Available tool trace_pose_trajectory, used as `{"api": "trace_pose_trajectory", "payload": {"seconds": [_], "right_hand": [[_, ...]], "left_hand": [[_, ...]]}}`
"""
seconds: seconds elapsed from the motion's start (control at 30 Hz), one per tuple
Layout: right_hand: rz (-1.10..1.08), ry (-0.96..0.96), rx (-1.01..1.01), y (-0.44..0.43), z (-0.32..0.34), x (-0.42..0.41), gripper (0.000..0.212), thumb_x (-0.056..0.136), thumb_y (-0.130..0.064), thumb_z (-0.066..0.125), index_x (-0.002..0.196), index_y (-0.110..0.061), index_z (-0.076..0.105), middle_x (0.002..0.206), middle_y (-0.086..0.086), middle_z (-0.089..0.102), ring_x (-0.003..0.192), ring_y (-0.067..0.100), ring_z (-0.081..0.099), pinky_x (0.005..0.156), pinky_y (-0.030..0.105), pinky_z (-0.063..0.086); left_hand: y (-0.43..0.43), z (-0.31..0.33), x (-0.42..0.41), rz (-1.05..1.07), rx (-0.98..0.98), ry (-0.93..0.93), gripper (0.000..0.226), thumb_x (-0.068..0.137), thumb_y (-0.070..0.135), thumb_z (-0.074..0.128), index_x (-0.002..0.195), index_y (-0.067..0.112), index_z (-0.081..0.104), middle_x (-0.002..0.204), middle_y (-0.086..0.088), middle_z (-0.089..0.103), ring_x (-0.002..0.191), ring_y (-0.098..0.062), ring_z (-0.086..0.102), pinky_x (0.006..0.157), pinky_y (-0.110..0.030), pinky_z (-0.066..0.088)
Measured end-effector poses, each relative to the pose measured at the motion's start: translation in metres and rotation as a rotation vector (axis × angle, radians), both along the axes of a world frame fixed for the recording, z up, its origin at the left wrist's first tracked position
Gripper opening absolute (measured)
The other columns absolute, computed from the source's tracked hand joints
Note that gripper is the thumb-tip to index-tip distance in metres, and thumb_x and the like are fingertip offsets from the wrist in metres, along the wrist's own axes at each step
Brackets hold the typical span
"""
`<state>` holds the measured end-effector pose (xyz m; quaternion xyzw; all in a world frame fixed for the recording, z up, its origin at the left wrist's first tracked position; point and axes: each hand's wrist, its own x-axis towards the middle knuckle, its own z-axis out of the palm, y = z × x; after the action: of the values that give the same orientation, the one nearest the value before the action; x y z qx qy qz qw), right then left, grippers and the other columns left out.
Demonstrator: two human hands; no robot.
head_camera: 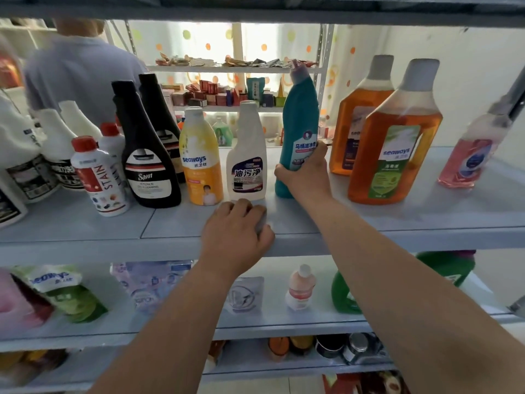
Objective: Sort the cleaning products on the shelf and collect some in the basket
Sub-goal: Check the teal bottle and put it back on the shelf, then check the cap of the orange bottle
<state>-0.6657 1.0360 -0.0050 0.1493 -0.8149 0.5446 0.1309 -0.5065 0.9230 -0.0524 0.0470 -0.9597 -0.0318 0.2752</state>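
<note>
- Upright teal plastic bottle [299,115], angled cap, blue label; right hand [305,174] grip clamped round its lower body.
- Left hand [235,237], at seven o'clock, curled on pale-blue shelf [426,223] edge; cannot tell its grip.

Shop: tiered shelves [85,223] stocked with cleaning bottles [395,155].

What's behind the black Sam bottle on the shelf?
A second black bottle stands right behind the Sam bottle; its lower body and label are mostly covered.
</note>
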Motion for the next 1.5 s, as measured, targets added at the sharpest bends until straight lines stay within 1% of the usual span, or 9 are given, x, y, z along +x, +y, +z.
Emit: {"api": "trace_pose_trajectory", "payload": {"seconds": [0.07, 0.3, 0.5, 0.77, 0.9, 1.03, 1.17, 1.3, 1.5], "right_hand": [[-0.005, -0.009, 0.008, -0.002, -0.003, 0.0, 0.084, 0.078, -0.032, 0.082, 0.138, -0.025, 0.023, 0.133, 0.0, 0.049, 0.122, 0.018, 0.053, 0.103, 0.034, 0.052], [-0.005, -0.063, 0.056, -0.001, -0.01, 0.002, 0.081, 0.077, -0.034, 0.085, 0.133, -0.024, 0.027, 0.133, -0.003, 0.049, 0.125, 0.015, 0.051, 0.092, 0.024, 0.044], [-0.017, -0.094, 0.11, 0.002, -0.01, 0.009, 0.084, 0.078, -0.036, 0.085, 0.136, -0.022, 0.026, 0.138, -0.001, 0.05, 0.131, 0.02, 0.053, 0.102, 0.033, 0.05], [-0.09, -0.165, 0.203, 0.019, -0.009, 0.03, 0.098, 0.074, -0.043, 0.087, 0.147, -0.019, 0.026, 0.145, 0.008, 0.046, 0.135, 0.026, 0.05, 0.106, 0.04, 0.051], [-0.068, -0.123, 0.521, 0.046, -0.01, 0.055, 0.076, 0.09, -0.05, 0.068, 0.152, -0.021, 0.033, 0.149, 0.01, 0.04, 0.135, 0.028, 0.046, 0.108, 0.041, 0.044], [0.097, 0.046, 0.732, 0.086, -0.012, 0.088, 0.043, 0.102, -0.035, 0.054, 0.144, -0.025, 0.054, 0.139, 0.007, 0.057, 0.123, 0.026, 0.056, 0.103, 0.036, 0.046], [0.107, 0.133, 0.715, 0.132, -0.016, 0.103, 0.031, 0.105, -0.029, 0.052, 0.128, -0.02, 0.069, 0.124, 0.001, 0.067, 0.11, 0.018, 0.059, 0.098, 0.031, 0.047], [0.069, 0.179, 0.724, 0.181, -0.019, 0.092, 0.02, 0.1, -0.025, 0.058, 0.111, -0.018, 0.073, 0.105, -0.003, 0.068, 0.097, 0.012, 0.055, 0.086, 0.028, 0.043], [-0.071, 0.129, 0.791, 0.252, -0.011, 0.033, 0.015, 0.092, -0.028, 0.063, 0.093, -0.013, 0.068, 0.091, 0.004, 0.059, 0.086, 0.024, 0.057, 0.074, 0.035, 0.045]], "left_hand": [[0.0, 0.0, 0.0, 0.009, -0.006, 0.008, 0.047, 0.09, 0.041, 0.043, 0.112, 0.014, 0.074, 0.098, -0.011, 0.067, 0.082, -0.035, 0.057, 0.072, -0.041, 0.05], [0.001, 0.001, 0.002, 0.019, -0.001, -0.013, 0.05, 0.09, 0.043, 0.039, 0.113, 0.015, 0.074, 0.1, -0.011, 0.067, 0.085, -0.034, 0.058, 0.074, -0.04, 0.049], [0.002, 0.004, 0.004, 0.046, 0.0, -0.047, 0.05, 0.088, 0.046, 0.038, 0.11, 0.019, 0.074, 0.099, -0.008, 0.067, 0.085, -0.032, 0.059, 0.07, -0.037, 0.049], [0.005, 0.012, 0.009, 0.044, 0.02, -0.12, 0.06, 0.088, 0.048, 0.029, 0.117, 0.018, 0.072, 0.107, -0.011, 0.066, 0.094, -0.035, 0.058, 0.078, -0.039, 0.049], [0.002, 0.012, 0.01, 0.017, -0.005, -0.131, 0.065, 0.089, 0.05, 0.021, 0.123, 0.019, 0.068, 0.113, -0.011, 0.064, 0.098, -0.035, 0.056, 0.084, -0.04, 0.048], [0.001, 0.012, 0.014, -0.027, -0.021, -0.102, 0.062, 0.093, 0.046, 0.024, 0.12, 0.014, 0.071, 0.11, -0.015, 0.067, 0.092, -0.039, 0.059, 0.079, -0.042, 0.051], [0.002, 0.013, 0.013, -0.022, -0.03, -0.16, 0.064, 0.096, 0.045, 0.02, 0.131, 0.014, 0.064, 0.124, -0.015, 0.064, 0.109, -0.037, 0.059, 0.093, -0.045, 0.048], [0.025, 0.015, 0.005, -0.066, 0.088, -0.119, 0.035, 0.101, 0.029, 0.046, 0.12, 0.01, 0.069, 0.113, -0.015, 0.066, 0.102, -0.035, 0.06, 0.087, -0.044, 0.052], [0.094, 0.022, -0.031, -0.233, 0.234, -0.183, 0.034, 0.101, 0.034, 0.049, 0.131, 0.025, 0.061, 0.123, -0.004, 0.061, 0.115, -0.025, 0.056, 0.092, -0.038, 0.048]]}}
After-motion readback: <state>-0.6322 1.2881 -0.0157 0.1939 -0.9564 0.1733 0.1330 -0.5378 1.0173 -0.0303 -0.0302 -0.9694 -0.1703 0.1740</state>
